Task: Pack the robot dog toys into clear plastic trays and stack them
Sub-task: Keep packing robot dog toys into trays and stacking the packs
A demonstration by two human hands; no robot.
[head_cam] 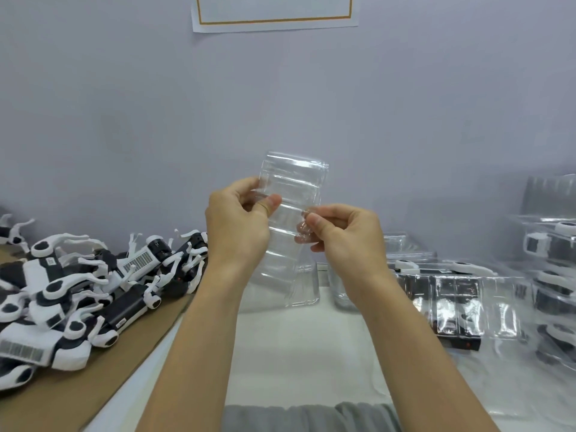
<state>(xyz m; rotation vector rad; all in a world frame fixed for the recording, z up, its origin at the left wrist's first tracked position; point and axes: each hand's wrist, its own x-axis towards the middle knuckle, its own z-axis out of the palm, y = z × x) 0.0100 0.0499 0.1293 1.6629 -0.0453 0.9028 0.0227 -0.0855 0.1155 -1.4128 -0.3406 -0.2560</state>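
Both hands, left hand (pixel 238 222) and right hand (pixel 341 233), pinch an empty clear tray (pixel 291 213) with their fingers, while several packed trays (pixel 467 294) are stacked and many loose robot dogs (pixel 78 288) wait.

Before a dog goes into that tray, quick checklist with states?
1. Tray held by both hands: left hand and right hand pinch it. Ok.
2. Tray free of a dog: ok.
3. Tray separated from others nested in it: cannot tell.
4. Loose dogs on the left: ok.
5. A hand free to pick one: not ok.
6. Packed trays on the right to stack on: ok.
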